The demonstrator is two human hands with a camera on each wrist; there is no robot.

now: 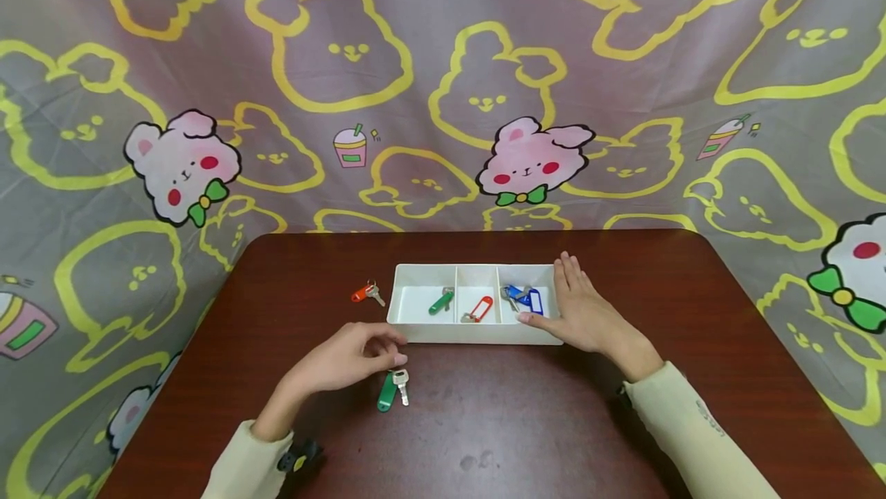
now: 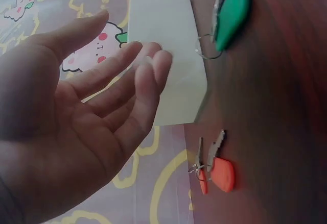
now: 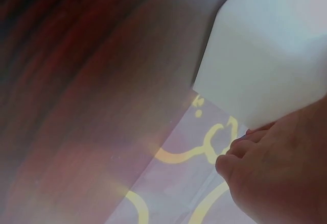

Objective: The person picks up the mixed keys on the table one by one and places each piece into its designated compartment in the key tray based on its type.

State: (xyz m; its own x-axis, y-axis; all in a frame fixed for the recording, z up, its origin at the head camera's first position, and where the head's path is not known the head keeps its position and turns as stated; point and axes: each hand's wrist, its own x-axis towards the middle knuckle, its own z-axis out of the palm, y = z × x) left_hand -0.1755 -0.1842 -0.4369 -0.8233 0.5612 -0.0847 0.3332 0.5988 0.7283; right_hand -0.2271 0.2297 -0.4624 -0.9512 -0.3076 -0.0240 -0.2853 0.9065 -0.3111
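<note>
- Two of my grips are in view: the left grip (image 1: 346, 357) is loosely curved with nothing in hold; the right grip (image 1: 584, 314) lies with straight fingers along the right end of a white rectangular three-compartment tray (image 1: 477, 334), its thumb at the front rim.
- Below my left fingertips, a silver key with a green plastic tag (image 1: 388, 393) lies on the dark reddish-brown bench (image 1: 519, 422).
- My thumb partly covers the right compartment; blue plastic tags with silver keys (image 1: 522, 297) overlap there, too tangled to count.
- My left wrist view shows the bare palm, which the head view hides; my right wrist view shows only the tray's outside.
- Left of the tray sit orange-red tagged keys (image 1: 368, 294), one tag or two I cannot tell.
- Another green-tagged key (image 1: 441, 301) lies in the left compartment, a red-tagged key (image 1: 479, 309) in the middle.
- Both cream sleeves (image 1: 699, 430) are cut off below.
</note>
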